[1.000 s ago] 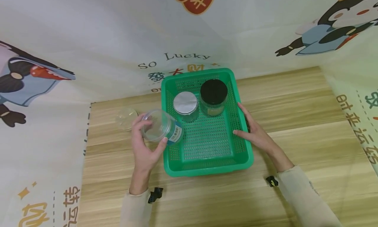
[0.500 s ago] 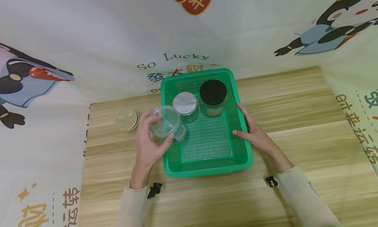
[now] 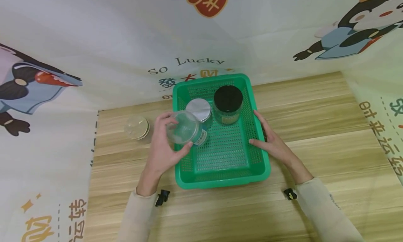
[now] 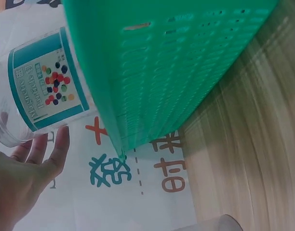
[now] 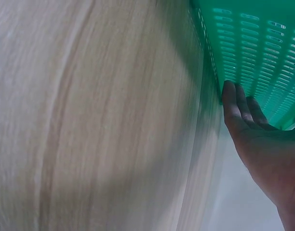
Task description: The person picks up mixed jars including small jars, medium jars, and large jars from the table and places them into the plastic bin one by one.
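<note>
My left hand (image 3: 163,147) grips a clear plastic jar (image 3: 184,128), fingers and thumb round its near end. The jar tilts over the left rim of a green plastic basket (image 3: 220,185). In the left wrist view its teal-edged label (image 4: 48,79) shows coloured dots and print. On the basket's right side my right hand (image 3: 272,140) holds the wall, thumb inside the rim and other fingers along the outside. The right wrist view shows those fingers (image 5: 244,106) against the slotted wall. Inside the basket stand a silver-lidded jar (image 3: 198,109) and a larger black-lidded jar (image 3: 228,98).
Left of the basket, a clear jar (image 3: 136,128) stands on the wood-grain table (image 3: 315,123). A printed white sheet (image 3: 126,60) rises behind the table and along its sides. The basket's back edge lies close to that sheet.
My left hand has carried the tilted jar right and slightly away from me, further over the basket's left rim. My right hand and the basket have stayed in place.
</note>
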Tool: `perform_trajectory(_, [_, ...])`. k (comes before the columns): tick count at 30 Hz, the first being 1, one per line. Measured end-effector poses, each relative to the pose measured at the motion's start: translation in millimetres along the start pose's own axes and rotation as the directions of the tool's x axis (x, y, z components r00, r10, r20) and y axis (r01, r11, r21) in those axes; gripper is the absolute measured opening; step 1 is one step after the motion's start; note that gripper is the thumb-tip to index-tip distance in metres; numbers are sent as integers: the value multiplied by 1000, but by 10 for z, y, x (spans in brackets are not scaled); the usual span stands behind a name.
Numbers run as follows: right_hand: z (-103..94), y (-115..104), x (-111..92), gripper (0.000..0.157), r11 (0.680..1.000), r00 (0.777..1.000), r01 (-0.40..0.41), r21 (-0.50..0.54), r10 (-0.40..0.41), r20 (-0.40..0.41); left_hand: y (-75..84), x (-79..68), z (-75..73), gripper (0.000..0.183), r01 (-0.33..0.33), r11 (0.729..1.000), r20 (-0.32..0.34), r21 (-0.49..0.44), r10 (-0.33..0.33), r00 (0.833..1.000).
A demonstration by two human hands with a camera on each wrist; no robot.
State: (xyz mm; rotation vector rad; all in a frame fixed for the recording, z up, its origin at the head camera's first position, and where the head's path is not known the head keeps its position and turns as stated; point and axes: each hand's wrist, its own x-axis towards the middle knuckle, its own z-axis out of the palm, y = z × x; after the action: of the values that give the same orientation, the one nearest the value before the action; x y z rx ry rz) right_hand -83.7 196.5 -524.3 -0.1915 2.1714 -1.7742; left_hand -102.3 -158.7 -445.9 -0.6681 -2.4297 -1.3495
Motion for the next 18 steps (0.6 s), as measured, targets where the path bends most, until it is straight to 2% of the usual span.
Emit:
perform_trajectory(4, [1, 9, -2, 88, 1000, 1000, -3, 14, 3, 0, -18, 11, 30, 67, 13, 1000, 67, -6, -13, 998])
perform_trajectory(8, [-7, 12, -1, 88, 1000, 1000, 1, 12, -1, -3, -19, 16, 59, 65, 11, 1000, 93, 1, -11, 996])
perform_trajectory(13, [-5, 10, 0, 89, 1000, 1000, 5, 13, -5, 5, -21, 26, 55, 63, 10, 998, 132, 56, -17, 991])
perform_trajectory(18, [11, 10, 1, 88, 1000, 1000, 7, 22, -7, 10, -29, 15, 32, 59, 32, 994, 194, 101, -52, 980])
